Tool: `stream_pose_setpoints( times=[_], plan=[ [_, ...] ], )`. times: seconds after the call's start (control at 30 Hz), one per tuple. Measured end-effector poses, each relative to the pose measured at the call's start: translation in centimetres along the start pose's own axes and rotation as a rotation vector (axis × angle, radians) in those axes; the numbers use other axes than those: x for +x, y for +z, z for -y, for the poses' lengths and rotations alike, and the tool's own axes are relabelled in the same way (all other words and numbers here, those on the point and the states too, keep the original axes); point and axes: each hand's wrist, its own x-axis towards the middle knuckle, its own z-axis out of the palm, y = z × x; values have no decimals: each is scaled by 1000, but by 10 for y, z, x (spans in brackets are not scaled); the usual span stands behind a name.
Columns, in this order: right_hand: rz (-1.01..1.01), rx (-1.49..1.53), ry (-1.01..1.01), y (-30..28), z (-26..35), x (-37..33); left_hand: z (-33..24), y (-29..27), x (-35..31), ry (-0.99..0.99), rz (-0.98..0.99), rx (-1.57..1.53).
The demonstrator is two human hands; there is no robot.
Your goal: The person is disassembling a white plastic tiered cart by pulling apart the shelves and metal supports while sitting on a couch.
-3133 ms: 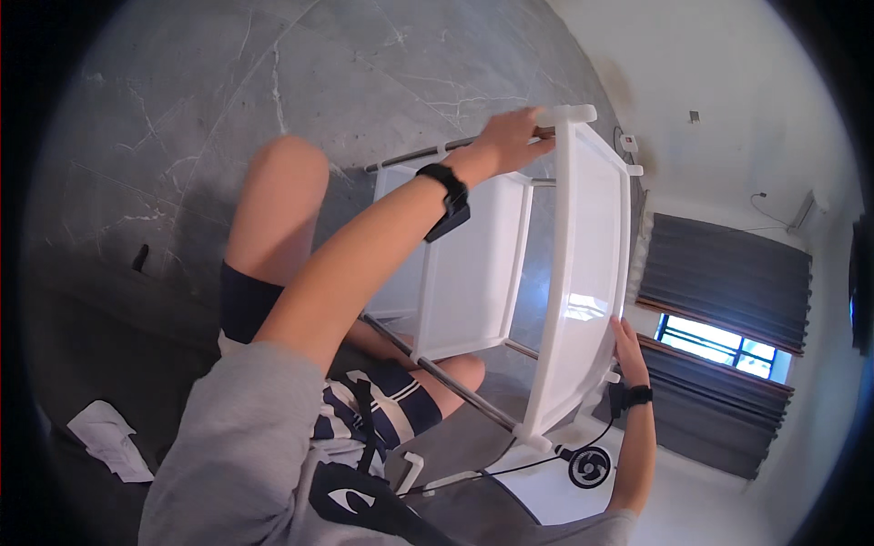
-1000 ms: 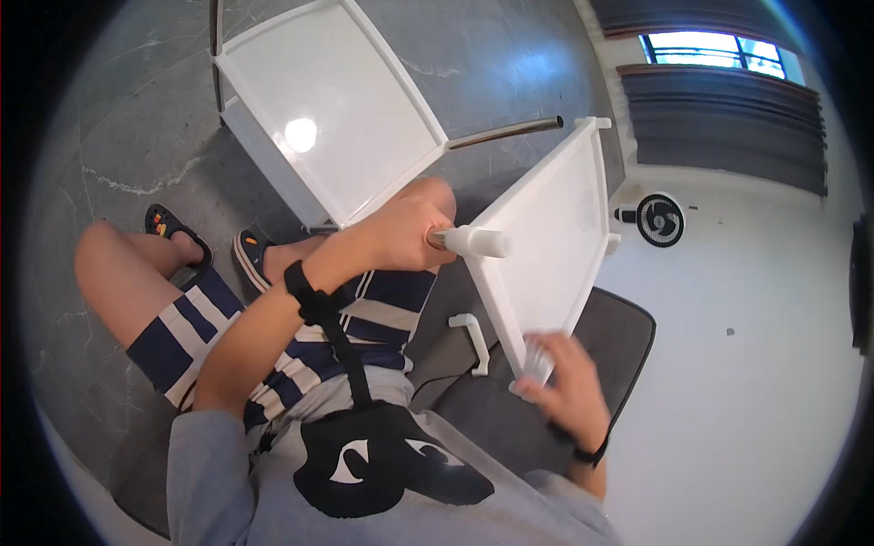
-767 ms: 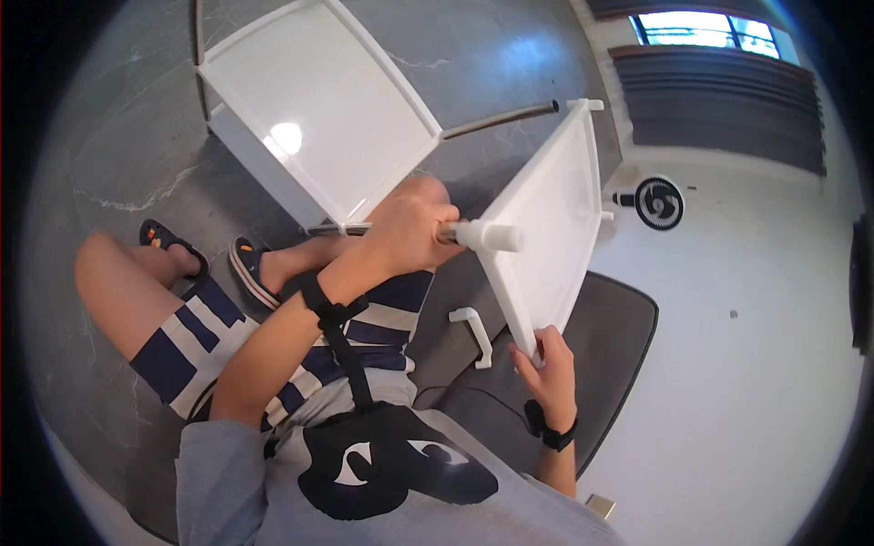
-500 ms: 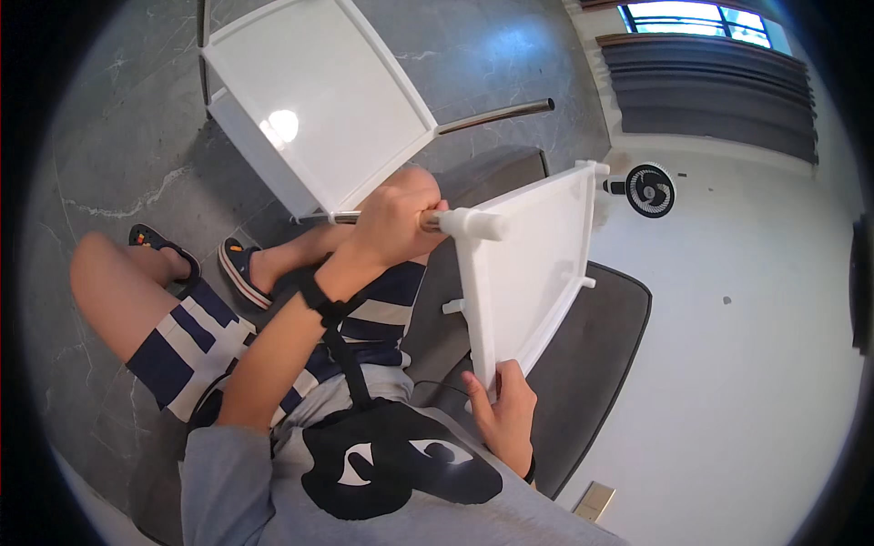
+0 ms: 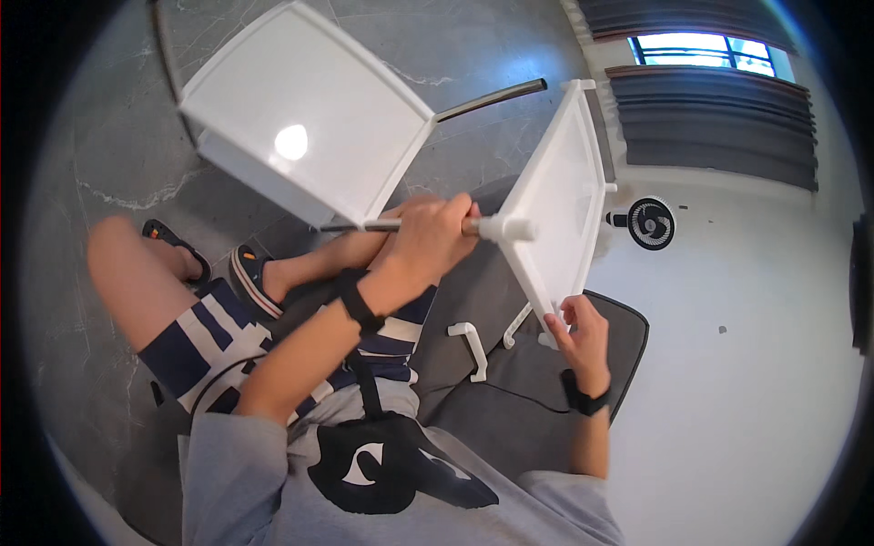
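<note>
The left hand [image 5: 430, 241] is closed around a metal tube [image 5: 471, 226] that meets the corner socket [image 5: 512, 228] of a white shelf tray [image 5: 566, 187]; how deep it sits is hard to tell. The right hand [image 5: 587, 346] grips the tray's lower corner between thumb and fingers. The tray is held tilted, right of a white shelf frame [image 5: 305, 109]. A white bracket-shaped handle [image 5: 472, 348] lies on the grey cushioned seat [image 5: 510, 400].
</note>
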Motion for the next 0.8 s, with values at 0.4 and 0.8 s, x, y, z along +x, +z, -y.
stream_pose_setpoints(
  times=[0.4, 0.8],
  plan=[
    [205, -208, -477, -35, 94, 129, 0, -18, 24, 82, 427, -247],
    [586, 105, -137, -39, 92, 120, 6, 7, 4, 57, 282, -310]
  ],
)
